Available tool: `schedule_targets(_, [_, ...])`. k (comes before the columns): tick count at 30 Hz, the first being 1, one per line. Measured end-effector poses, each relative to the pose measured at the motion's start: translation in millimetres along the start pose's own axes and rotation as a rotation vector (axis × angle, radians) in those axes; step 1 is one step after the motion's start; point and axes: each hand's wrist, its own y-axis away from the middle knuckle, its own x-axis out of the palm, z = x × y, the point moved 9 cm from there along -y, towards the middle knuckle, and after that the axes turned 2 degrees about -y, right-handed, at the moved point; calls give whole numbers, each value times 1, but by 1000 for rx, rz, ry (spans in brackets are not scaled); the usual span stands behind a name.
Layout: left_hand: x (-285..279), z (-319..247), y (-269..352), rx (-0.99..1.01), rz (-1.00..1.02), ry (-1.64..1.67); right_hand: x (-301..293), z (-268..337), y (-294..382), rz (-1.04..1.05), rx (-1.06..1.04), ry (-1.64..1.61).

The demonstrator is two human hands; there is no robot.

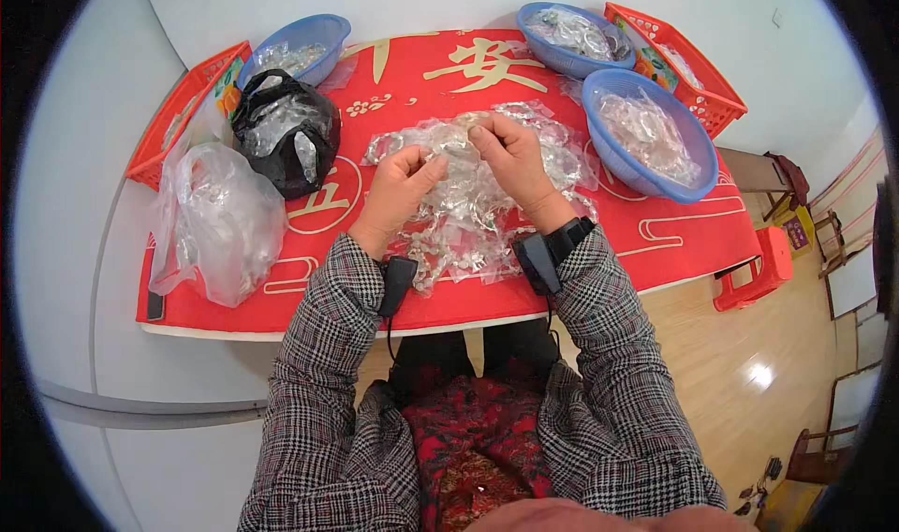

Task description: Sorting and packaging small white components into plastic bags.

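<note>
A heap of small clear plastic bags with silvery bracelets or bead strings lies in the middle of the red-covered table. Above the heap, my left hand has thumb and forefinger pinched at the near-left side of a clear bag. My right hand pinches the same bag's right side, its fingers curled in. The bag blends into the heap behind it, so its outline and contents are hard to make out.
At left stand a white plastic bag, a black plastic bag, a blue basket and a red basket. Two blue baskets, one far and one nearer, sit at right beside another red basket. A red stool stands beyond the table.
</note>
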Motion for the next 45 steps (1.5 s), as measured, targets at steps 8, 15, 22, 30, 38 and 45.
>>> schedule_targets(8, [2,3,0,7,21,26,-4,-14,1,-67,155,-209])
schedule_targets(15, [-19,14,-4,-48,-135,33,-9,-18,-2,-80,153,-208])
schedule_targets(22, [-51,22,-8,-36,-320,228,-12,-22,-6,-107,107,-51])
schedule_targets(30, [-37,10,-3,-1,-274,176,-8,-19,-2,-73,131,-23])
schedule_targets(38, [-25,3,-3,44,-186,122,15,-13,1,153,81,32])
schedule_targets(45, [-19,2,-2,4,-185,140,19,-16,3,249,86,103])
